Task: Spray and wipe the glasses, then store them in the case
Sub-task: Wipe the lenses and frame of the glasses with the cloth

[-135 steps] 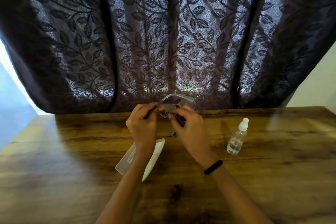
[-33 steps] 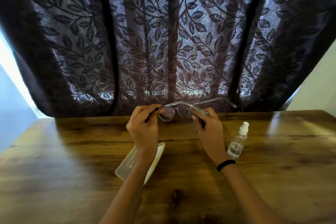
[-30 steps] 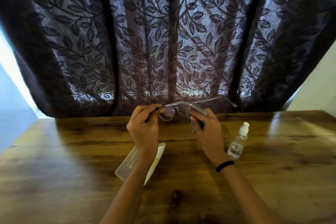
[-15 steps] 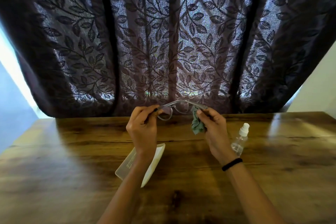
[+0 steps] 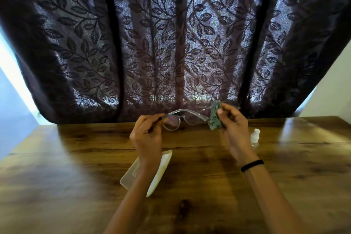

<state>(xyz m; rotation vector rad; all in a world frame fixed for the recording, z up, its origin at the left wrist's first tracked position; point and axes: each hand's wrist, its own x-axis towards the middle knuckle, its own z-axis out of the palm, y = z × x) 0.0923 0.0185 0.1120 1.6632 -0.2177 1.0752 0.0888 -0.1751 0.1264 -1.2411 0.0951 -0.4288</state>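
Clear-framed glasses (image 5: pixel 183 117) are held up above the far side of the wooden table (image 5: pixel 76 167). My left hand (image 5: pixel 147 136) pinches their left end, near one lens. My right hand (image 5: pixel 234 129) grips a crumpled grey-green cloth (image 5: pixel 215 118) that is wrapped around the glasses' right temple arm. An open pale case (image 5: pixel 160 169) lies on the table under my left wrist, partly hidden by it. A small clear spray bottle (image 5: pixel 254 136) with a white cap stands just right of my right hand, half hidden behind it.
A dark curtain (image 5: pixel 171 43) with a leaf pattern hangs right behind the table's far edge. A pale wall (image 5: pixel 330 99) shows at the right. A black band (image 5: pixel 252 165) sits on my right wrist.
My right hand has slid the cloth rightward and up, off the right lens onto the temple arm. The glasses have opened out wider. My left hand has kept its hold.
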